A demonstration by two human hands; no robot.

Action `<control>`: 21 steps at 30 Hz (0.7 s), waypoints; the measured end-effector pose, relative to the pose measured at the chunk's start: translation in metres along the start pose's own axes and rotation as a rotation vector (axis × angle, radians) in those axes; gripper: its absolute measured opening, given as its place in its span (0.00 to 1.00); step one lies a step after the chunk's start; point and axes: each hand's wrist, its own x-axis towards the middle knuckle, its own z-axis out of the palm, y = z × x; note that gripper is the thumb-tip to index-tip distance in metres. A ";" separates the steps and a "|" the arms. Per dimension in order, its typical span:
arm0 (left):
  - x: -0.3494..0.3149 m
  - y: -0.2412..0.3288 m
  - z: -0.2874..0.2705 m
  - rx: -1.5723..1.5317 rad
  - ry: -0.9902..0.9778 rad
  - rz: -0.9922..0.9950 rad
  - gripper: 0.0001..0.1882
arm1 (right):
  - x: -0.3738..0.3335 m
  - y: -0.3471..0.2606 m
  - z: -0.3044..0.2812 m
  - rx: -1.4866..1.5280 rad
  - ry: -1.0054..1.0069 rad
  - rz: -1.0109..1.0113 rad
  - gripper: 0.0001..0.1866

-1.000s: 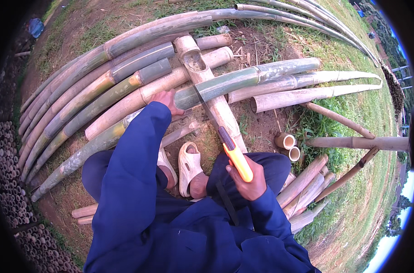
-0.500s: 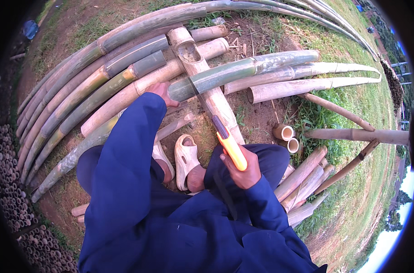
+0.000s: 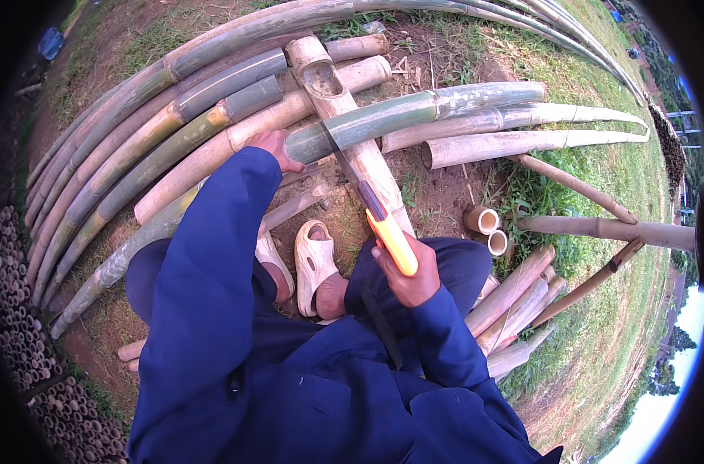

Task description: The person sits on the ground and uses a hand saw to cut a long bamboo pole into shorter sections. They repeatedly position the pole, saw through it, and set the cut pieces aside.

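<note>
Gripping an orange-handled saw [image 3: 372, 201], right hand [image 3: 417, 280]; left hand [image 3: 271, 145] touching mottled green bamboo [image 3: 398, 112], its grip unclear

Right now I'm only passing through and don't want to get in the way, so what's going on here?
The person's right hand holds a saw, its blade set across a green bamboo pole near the pole's left end. The left hand is at that end. The pole lies across a notched bamboo support, its end section in line with the rest. More bamboo poles lie to the left.
</note>
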 end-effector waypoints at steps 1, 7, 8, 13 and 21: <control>0.004 -0.005 -0.001 0.020 0.002 -0.024 0.50 | -0.026 -0.004 -0.018 -0.016 -0.041 -0.005 0.12; -0.001 -0.001 0.004 -0.049 0.033 0.016 0.48 | -0.074 -0.022 -0.034 -0.040 -0.064 0.094 0.17; -0.001 -0.002 0.005 -0.052 0.015 0.014 0.48 | -0.051 -0.008 -0.021 -0.019 -0.074 0.126 0.15; 0.003 0.013 -0.006 -0.016 0.025 0.029 0.47 | 0.020 0.018 0.010 0.008 -0.037 0.034 0.10; -0.011 0.007 0.005 0.037 0.070 -0.024 0.44 | -0.096 -0.028 -0.046 -0.100 -0.041 0.006 0.16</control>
